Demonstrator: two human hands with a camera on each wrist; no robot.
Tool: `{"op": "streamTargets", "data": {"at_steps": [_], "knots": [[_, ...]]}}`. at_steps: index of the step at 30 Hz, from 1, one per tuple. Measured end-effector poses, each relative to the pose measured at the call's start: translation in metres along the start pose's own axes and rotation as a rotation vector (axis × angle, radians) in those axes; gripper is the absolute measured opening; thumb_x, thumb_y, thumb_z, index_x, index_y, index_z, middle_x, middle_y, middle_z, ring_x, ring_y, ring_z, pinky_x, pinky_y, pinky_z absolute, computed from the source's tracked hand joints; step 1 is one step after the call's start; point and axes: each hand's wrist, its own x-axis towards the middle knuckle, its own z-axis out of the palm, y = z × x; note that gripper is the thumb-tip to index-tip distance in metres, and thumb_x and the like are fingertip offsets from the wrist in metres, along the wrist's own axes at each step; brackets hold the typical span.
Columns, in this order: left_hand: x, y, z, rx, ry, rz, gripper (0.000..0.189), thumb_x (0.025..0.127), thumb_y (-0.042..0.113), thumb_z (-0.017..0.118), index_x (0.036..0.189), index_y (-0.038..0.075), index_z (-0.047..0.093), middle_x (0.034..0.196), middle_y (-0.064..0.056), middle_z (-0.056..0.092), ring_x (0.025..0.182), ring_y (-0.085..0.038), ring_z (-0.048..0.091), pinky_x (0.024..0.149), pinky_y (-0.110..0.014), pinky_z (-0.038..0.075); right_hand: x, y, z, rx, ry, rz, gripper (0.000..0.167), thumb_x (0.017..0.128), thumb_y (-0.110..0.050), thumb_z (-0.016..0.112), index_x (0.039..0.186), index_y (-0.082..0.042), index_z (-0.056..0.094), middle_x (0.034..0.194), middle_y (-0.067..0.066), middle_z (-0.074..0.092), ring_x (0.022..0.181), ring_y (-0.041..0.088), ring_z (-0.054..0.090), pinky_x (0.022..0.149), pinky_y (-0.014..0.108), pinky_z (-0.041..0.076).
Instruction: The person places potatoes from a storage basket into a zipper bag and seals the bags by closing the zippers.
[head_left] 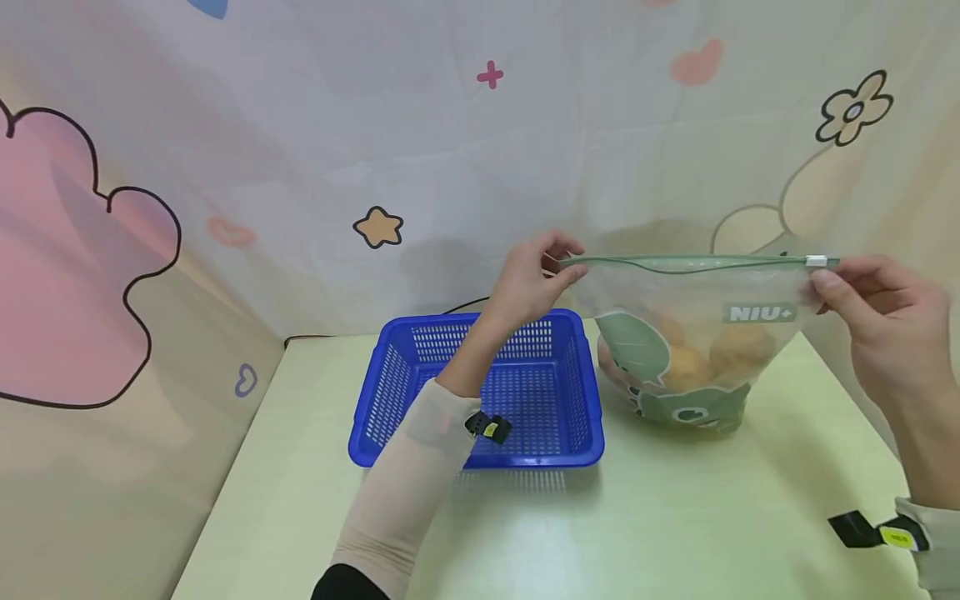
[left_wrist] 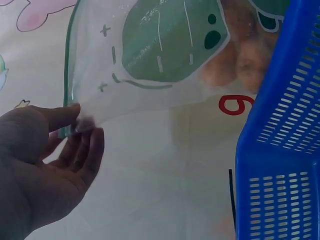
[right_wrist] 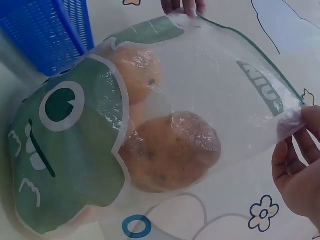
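Observation:
A see-through slider zip bag (head_left: 697, 300) with a green cartoon face and "NIU+" lettering stands on the table, its top edge stretched between both hands. Inside it lie several round, orange-brown, spotted lumps (right_wrist: 172, 150) that look like fruit or potatoes. My left hand (head_left: 528, 279) pinches the bag's left top corner between thumb and fingers, as the left wrist view also shows. The right top corner is pinched by my right hand (head_left: 888, 312), right beside the white slider (head_left: 816, 261). The green zip strip looks closed along most of its length, bowing slightly in the middle.
Just left of the bag stands a blue plastic basket (head_left: 588, 417) with slotted walls, under my left forearm. Both rest on a pale green table (head_left: 675, 517). Behind hangs a printed cloth (head_left: 420, 108), with a thin dark cord (head_left: 311, 337) at the table's back edge.

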Motion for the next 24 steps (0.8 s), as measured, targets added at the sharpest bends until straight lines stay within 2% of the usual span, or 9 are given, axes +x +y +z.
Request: {"op": "streamTargets", "data": {"at_steps": [3,5,7,10,13,16,19,24], "knots": [[-0.003,0.009,0.004,0.032,0.071,0.055,0.025,0.102,0.011,0.069,0.127,0.006,0.067,0.121,-0.008,0.066,0.111,-0.020,0.063,0.094,-0.029,0.055,-0.003,-0.001,0.009,-0.028,-0.014,-0.012,0.015,0.096,0.020,0.062,0.109,0.027,0.060,0.098,0.011,0.075,0.083,0.017,0.065,0.081,0.016,0.058],[-0.005,0.023,0.009,0.081,0.109,0.138,0.026,0.102,0.012,0.068,0.127,0.005,0.068,0.124,-0.007,0.065,0.117,-0.020,0.060,0.100,-0.026,0.051,-0.006,-0.001,0.016,-0.035,-0.042,-0.029,0.015,0.094,0.022,0.062,0.108,0.027,0.059,0.099,0.011,0.074,0.084,0.017,0.065,0.083,0.015,0.057],[-0.008,0.042,0.019,0.132,0.127,0.249,0.026,0.101,0.015,0.070,0.125,0.005,0.070,0.123,-0.006,0.066,0.119,-0.019,0.059,0.103,-0.021,0.046,-0.010,0.000,0.025,-0.039,-0.073,-0.052,0.014,0.093,0.025,0.061,0.106,0.029,0.058,0.099,0.011,0.073,0.086,0.017,0.065,0.083,0.016,0.057],[-0.013,0.069,0.039,0.160,0.078,0.411,0.026,0.100,0.019,0.074,0.122,0.004,0.072,0.121,-0.005,0.068,0.119,-0.017,0.060,0.106,-0.014,0.039,-0.016,0.001,0.039,-0.029,-0.129,-0.098,0.014,0.090,0.028,0.060,0.104,0.030,0.058,0.099,0.013,0.073,0.088,0.019,0.066,0.083,0.018,0.056],[-0.015,0.086,0.058,0.152,0.013,0.519,0.023,0.100,0.019,0.075,0.118,0.005,0.074,0.116,-0.004,0.069,0.114,-0.014,0.062,0.103,-0.012,0.039,-0.020,0.000,0.053,-0.021,-0.185,-0.167,0.013,0.088,0.030,0.060,0.101,0.031,0.060,0.099,0.015,0.073,0.093,0.022,0.065,0.087,0.022,0.055],[-0.017,0.093,0.071,0.162,-0.009,0.573,0.017,0.101,0.019,0.074,0.112,0.007,0.075,0.110,0.000,0.069,0.107,-0.011,0.063,0.098,-0.012,0.040,-0.025,-0.005,0.063,-0.032,-0.240,-0.240,0.010,0.087,0.029,0.062,0.097,0.030,0.062,0.099,0.015,0.073,0.096,0.024,0.062,0.090,0.024,0.052],[-0.020,0.094,0.075,0.199,0.001,0.604,0.012,0.100,0.018,0.073,0.108,0.010,0.076,0.104,0.004,0.068,0.101,-0.008,0.062,0.093,-0.015,0.041,-0.030,-0.010,0.071,-0.026,-0.273,-0.275,0.007,0.089,0.026,0.064,0.094,0.030,0.062,0.100,0.015,0.073,0.098,0.025,0.062,0.091,0.024,0.051],[-0.021,0.093,0.071,0.357,-0.029,0.575,0.012,0.102,0.026,0.068,0.108,0.019,0.075,0.106,0.011,0.069,0.103,-0.007,0.060,0.090,-0.023,0.038,-0.036,-0.012,0.071,-0.022,-0.290,-0.283,0.008,0.091,0.025,0.064,0.094,0.030,0.059,0.100,0.015,0.072,0.100,0.024,0.063,0.093,0.025,0.050]]}}
